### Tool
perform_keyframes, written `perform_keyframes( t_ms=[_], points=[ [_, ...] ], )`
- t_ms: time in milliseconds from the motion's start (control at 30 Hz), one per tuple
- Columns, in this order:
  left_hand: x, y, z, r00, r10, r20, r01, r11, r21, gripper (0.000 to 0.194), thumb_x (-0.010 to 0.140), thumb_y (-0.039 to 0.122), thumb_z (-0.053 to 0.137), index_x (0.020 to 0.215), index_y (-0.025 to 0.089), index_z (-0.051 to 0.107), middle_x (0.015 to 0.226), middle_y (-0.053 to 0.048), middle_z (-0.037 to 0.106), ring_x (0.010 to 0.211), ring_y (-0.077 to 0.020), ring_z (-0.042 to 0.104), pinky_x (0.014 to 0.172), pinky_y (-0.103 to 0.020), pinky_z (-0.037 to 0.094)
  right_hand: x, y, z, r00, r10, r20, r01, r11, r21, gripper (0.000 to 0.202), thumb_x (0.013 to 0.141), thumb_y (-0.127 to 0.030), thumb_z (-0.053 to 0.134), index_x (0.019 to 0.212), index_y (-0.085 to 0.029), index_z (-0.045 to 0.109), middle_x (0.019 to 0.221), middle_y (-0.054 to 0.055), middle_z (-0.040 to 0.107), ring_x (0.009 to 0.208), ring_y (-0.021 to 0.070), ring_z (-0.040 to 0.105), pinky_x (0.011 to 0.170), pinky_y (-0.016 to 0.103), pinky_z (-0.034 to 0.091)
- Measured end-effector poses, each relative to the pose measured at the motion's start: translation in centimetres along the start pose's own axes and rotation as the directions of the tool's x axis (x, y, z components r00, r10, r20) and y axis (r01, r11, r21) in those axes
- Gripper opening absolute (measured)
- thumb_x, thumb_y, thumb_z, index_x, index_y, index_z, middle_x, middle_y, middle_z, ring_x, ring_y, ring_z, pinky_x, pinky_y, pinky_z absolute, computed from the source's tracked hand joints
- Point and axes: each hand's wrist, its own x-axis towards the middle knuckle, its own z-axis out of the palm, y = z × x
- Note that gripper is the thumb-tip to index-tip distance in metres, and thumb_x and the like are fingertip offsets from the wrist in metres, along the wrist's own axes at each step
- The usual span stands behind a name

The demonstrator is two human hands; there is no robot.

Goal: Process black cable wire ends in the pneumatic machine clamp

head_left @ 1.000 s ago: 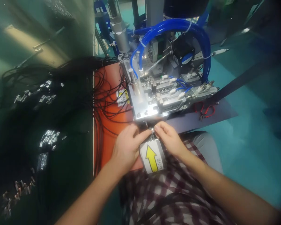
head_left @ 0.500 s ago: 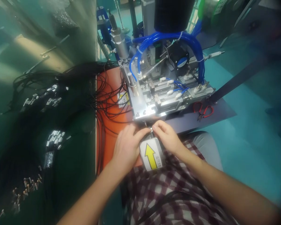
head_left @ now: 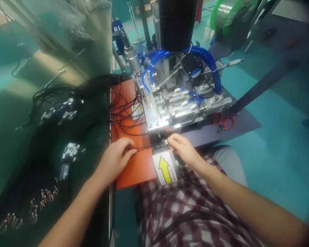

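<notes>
I judge the black cable [head_left: 154, 145] light, bendy and not very fragile, its metal end [head_left: 166, 141] stiff, small and probably slippery; I'd take hold right behind that end and steady the loose length farther back. It spans between my hands, in front of the machine [head_left: 170, 109], which stands at 12 o'clock from the metal end. The plate with the yellow arrow [head_left: 165, 169] sits at 6 o'clock, the red-handled pliers [head_left: 221, 124] between 2 and 3.

My right hand [head_left: 184, 148] comes in from 4 o'clock, fingers curled, its grip pinched closed at the metal end. My left hand [head_left: 115, 158], at 8 o'clock over the edge of the orange panel [head_left: 136, 166], has its grip nearly closed, thumb and forefinger on the cable. More cables lie on the counter [head_left: 110, 202] toward 9 o'clock.
</notes>
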Motion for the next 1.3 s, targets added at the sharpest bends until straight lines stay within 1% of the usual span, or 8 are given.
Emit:
perform_keyframes(
  t_ms=[167,333,433,567,767,933,1067,1300],
  points=[
    [-1.4,-2.8,-1.8,0.993,0.09,-0.072,-0.089,0.996,0.015,0.008,0.09,0.021,0.047,0.09,0.02,0.056,0.089,-0.004,0.061,0.085,-0.0177,0.058,0.077,-0.031,0.048,0.1,0.1,0.0,1.0,-0.014,0.0,0.014,1.0,0.008,0.033,0.081,-0.042,0.059,0.061,-0.021,0.043,0.055,-0.007,0.043,0.048,0.0088,0.032,0.048,0.024,0.025],
    [-1.7,-2.8,-1.9,0.987,0.159,-0.031,-0.156,0.984,0.081,0.018,0.093,0.022,0.045,0.089,0.019,0.062,0.092,-0.005,0.065,0.087,-0.0174,0.06,0.08,-0.031,0.049,0.3,0.3,-0.1,1.0,-0.011,0.004,0.011,1.0,0.013,0.032,0.081,-0.041,0.059,0.061,-0.021,0.044,0.054,-0.007,0.045,0.047,0.0082,0.032,0.047,0.024,0.025],
    [-2.0,-2.2,-1.1,0.981,0.187,-0.054,-0.169,0.957,0.236,0.02,0.092,0.019,0.044,0.089,0.018,0.063,0.091,-0.006,0.067,0.085,-0.0193,0.061,0.079,-0.034,0.05,0.2,0.3,-0.2,1.0,-0.003,0.007,0.003,1.0,0.018,0.031,0.081,-0.041,0.059,0.062,-0.021,0.044,0.053,-0.008,0.045,0.046,0.008,0.031,0.047,0.024,0.024],
    [-3.5,-1.3,1.0,0.938,0.239,-0.252,-0.101,0.882,0.461,0.019,0.089,0.012,0.046,0.092,0.019,0.064,0.094,-0.008,0.067,0.092,-0.025,0.06,0.081,-0.041,0.049,0.2,0.4,-0.1,1.0,0.006,0.005,-0.006,1.0,0.024,0.033,0.08,-0.042,0.06,0.062,-0.021,0.042,0.053,-0.008,0.044,0.046,0.0077,0.03,0.046,0.023,0.024],
    [-5.1,-1.1,3.2,0.897,0.253,-0.361,-0.058,0.88,0.472,0.031,0.09,0.006,0.039,0.109,0.013,0.062,0.101,-0.013,0.066,0.094,-0.0232,0.059,0.083,-0.038,0.053,-0.1,0.8,-0.7,0.999,0.015,-0.03,-0.015,1.0,-0.006,0.038,0.08,-0.049,0.06,0.062,-0.021,0.042,0.055,-0.007,0.042,0.048,0.0081,0.031,0.049,0.024,0.025],
    [-5.0,-1.3,3.4,0.874,0.26,-0.411,-0.044,0.884,0.466,0.027,0.091,0.008,0.041,0.105,0.012,0.063,0.098,-0.011,0.067,0.091,-0.0226,0.059,0.081,-0.035,0.054,-3.2,2.4,-3.8,0.989,0.019,-0.145,-0.028,0.998,-0.063,0.043,0.083,-0.057,0.053,0.064,-0.02,0.042,0.058,-0.006,0.041,0.051,0.0085,0.03,0.051,0.024,0.025],
    [-5.0,-1.3,3.5,0.869,0.251,-0.427,-0.033,0.889,0.456,0.025,0.092,0.008,0.042,0.103,0.013,0.063,0.098,-0.01,0.067,0.092,-0.022,0.06,0.079,-0.033,0.055,-7.0,4.9,-6.0,0.977,0.096,-0.188,-0.117,0.987,-0.106,0.047,0.082,-0.063,0.052,0.063,-0.021,0.04,0.057,-0.006,0.039,0.05,0.0091,0.028,0.05,0.025,0.024],
    [-5.4,-1.3,3.6,0.868,0.247,-0.431,-0.038,0.898,0.438,0.025,0.091,0.009,0.043,0.104,0.014,0.064,0.1,-0.009,0.068,0.095,-0.0205,0.061,0.084,-0.032,0.054,-10.0,8.8,-7.0,0.952,0.237,-0.191,-0.271,0.947,-0.171,0.059,0.064,-0.078,0.056,0.053,-0.023,0.037,0.049,-0.006,0.037,0.047,0.0099,0.028,0.049,0.027,0.025]
  ],
)
